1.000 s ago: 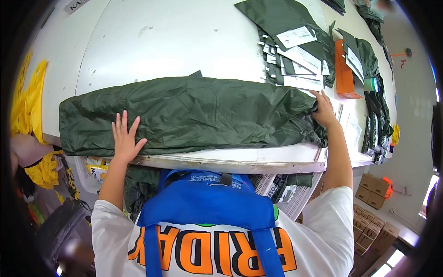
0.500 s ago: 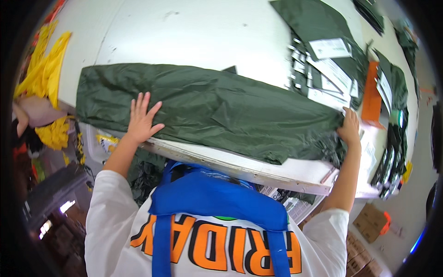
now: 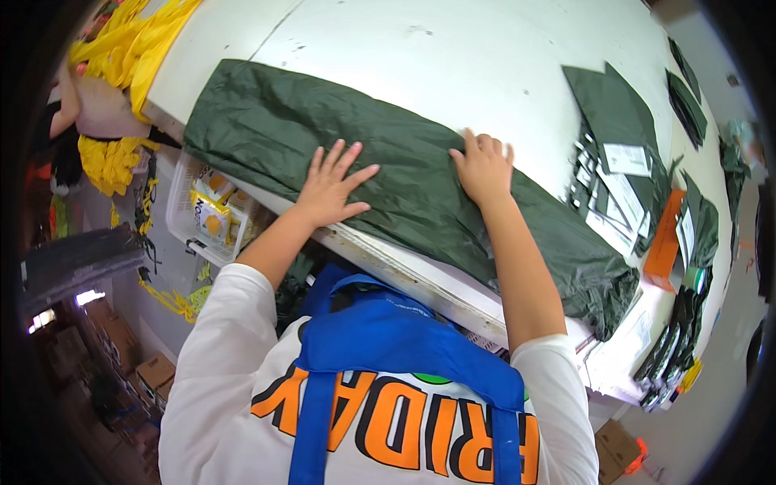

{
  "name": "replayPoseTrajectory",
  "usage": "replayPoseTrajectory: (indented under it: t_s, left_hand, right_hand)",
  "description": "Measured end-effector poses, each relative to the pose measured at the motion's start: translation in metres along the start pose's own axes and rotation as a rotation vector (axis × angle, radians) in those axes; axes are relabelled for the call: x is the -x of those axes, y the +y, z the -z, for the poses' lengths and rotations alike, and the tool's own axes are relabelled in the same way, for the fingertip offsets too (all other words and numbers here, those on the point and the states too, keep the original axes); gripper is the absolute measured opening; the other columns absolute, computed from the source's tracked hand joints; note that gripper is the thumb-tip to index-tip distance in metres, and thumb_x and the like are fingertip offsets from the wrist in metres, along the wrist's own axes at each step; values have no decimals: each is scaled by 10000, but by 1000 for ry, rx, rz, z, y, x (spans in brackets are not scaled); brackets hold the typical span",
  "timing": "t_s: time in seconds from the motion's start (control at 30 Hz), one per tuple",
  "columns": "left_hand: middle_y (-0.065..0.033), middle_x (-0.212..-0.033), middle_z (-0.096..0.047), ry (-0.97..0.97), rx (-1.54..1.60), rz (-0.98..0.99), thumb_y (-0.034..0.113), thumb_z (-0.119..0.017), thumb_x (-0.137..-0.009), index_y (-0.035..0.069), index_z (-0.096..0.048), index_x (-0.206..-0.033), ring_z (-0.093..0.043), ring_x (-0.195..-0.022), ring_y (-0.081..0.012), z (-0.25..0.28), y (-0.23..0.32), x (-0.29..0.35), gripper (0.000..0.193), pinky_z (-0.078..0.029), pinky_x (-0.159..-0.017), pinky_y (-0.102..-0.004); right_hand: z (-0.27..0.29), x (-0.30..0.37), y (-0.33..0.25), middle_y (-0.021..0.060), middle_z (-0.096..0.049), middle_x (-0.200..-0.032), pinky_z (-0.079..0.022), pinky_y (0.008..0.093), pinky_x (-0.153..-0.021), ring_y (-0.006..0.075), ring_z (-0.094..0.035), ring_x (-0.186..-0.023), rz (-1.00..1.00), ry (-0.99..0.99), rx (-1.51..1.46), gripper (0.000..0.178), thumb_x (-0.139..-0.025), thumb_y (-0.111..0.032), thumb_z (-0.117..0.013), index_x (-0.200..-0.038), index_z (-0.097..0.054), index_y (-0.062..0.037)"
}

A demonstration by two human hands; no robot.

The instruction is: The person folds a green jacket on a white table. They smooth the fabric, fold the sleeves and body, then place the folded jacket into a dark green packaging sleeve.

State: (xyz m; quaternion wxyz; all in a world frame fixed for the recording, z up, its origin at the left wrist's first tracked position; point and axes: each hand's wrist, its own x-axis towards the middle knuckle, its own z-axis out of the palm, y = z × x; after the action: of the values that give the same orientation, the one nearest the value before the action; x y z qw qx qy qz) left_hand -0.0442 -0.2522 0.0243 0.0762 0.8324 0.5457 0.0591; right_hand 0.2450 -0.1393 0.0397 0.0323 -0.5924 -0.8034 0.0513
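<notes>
A long, folded piece of dark green, thin, wrinkled fabric [image 3: 404, 153] lies slantwise along the near edge of the white table [image 3: 453, 56]. Its right end is bunched up and hangs near the table's corner. My left hand [image 3: 335, 184] rests flat on the fabric near its lower edge, fingers spread and open. My right hand [image 3: 487, 174] lies across the fabric's far edge, with its fingers a little bent and apart. Neither hand appears to grip the fabric.
Dark green pieces [image 3: 618, 109] with white labels [image 3: 626, 159] lie at the right, beside an orange box [image 3: 665, 234]. Yellow fabric [image 3: 153, 48] drapes over the left end. A white basket [image 3: 179, 194] with yellow packets [image 3: 212, 218] stands below. Another person's arm [image 3: 66, 101] shows far left.
My right hand has left the bunched right end and now lies on the fabric's far edge nearer the middle. My left hand sits farther along the fabric. The view has turned.
</notes>
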Motion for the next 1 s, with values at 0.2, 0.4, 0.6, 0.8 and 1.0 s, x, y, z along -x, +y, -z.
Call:
replayPoseTrajectory:
  t_s: [0.2,0.4,0.6,0.8,1.0]
  left_hand:
    - [-104,-1544,-126,50,180,33,510,-591,-828,334,-337,-1424,-138,-1408,-351,-4,-14,21,671,-117,-1124,-535]
    - [-171,-1438,-289,419,151,619,336,-697,-786,135,-360,-1385,-307,-1310,-360,25,-81,51,717,-212,-1088,-504]
    - [-138,-1056,-571,837,1252,1389,292,-759,-764,-41,-289,-1346,-557,-903,-216,28,-191,94,818,-475,-707,-329]
    - [-65,-835,-597,942,1332,1273,46,-677,-742,20,-562,-804,-548,-743,-174,38,-205,98,133,-451,-624,-326]
    - [-105,-1034,-584,1057,1445,1548,28,-671,-766,9,-539,-1022,-568,-868,-247,-1,-249,127,289,-477,-722,-445]
  right_hand:
    - [-2,91,-43,191,-172,-1523,-50,534,-1121,357,-102,-1421,-267,-5,-352,705,-933,-396,-461,-1463,-185,-21]
    - [-26,106,-63,210,-118,-1529,-116,512,-1127,364,-157,-1406,-74,22,-232,749,-891,-320,-556,-1454,-179,1]
    - [-10,122,-76,285,-124,-1497,-199,511,-1106,422,-236,-1357,-66,-42,-278,757,-883,-323,-578,-1434,-197,30]
    - [-24,133,-107,315,-157,-1475,-159,531,-1106,425,-202,-1371,-239,-84,-154,865,-855,-501,-567,-1428,-213,42]
    - [-30,140,-109,270,-132,-1502,-104,517,-1122,390,-145,-1401,-205,-44,-157,899,-834,-547,-567,-1443,-207,7]
